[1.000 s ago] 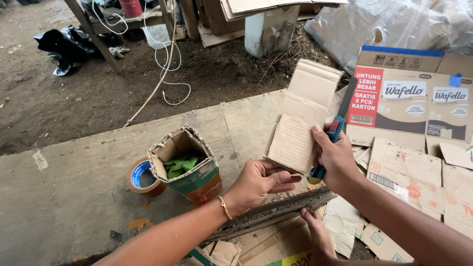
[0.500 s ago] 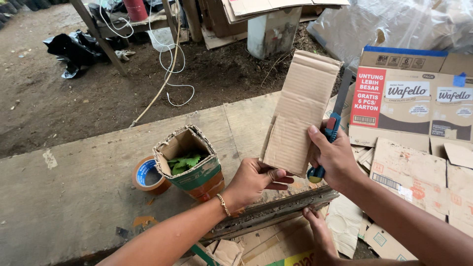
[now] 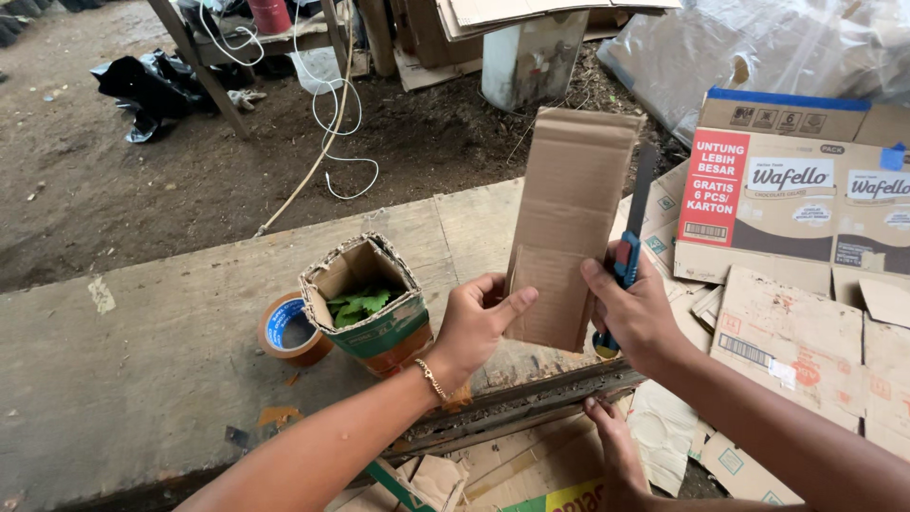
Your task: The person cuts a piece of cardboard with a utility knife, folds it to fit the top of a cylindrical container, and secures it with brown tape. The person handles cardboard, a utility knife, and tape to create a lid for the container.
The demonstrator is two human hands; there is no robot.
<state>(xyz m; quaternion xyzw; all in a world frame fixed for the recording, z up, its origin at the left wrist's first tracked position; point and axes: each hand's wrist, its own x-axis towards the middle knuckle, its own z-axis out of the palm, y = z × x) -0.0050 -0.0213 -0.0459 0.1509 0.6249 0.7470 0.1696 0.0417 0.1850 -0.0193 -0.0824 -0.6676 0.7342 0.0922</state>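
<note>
Third hand (image 3: 611, 446), someone else's, rests at bench edge, lowest in view. Left hand (image 3: 477, 322) grips left edge of folded cardboard strip (image 3: 569, 228), held upright above wooden bench (image 3: 142, 351). Right hand (image 3: 637, 313) pinches strip's right edge, fingers also wrapped round blue utility knife (image 3: 627, 254), blade up. Just left: small cardboard box (image 3: 365, 303) with green leaves inside, brown tape roll (image 3: 289, 329) beside it. Further right, flattened printed cartons (image 3: 806, 218). Beyond that, dirt ground with white cable (image 3: 332, 142).

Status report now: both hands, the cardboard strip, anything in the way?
Left hand grips cardboard strip, upright. Right hand holds strip edge plus blue cutter. Cardboard pot and tape roll close left, not touching.
</note>
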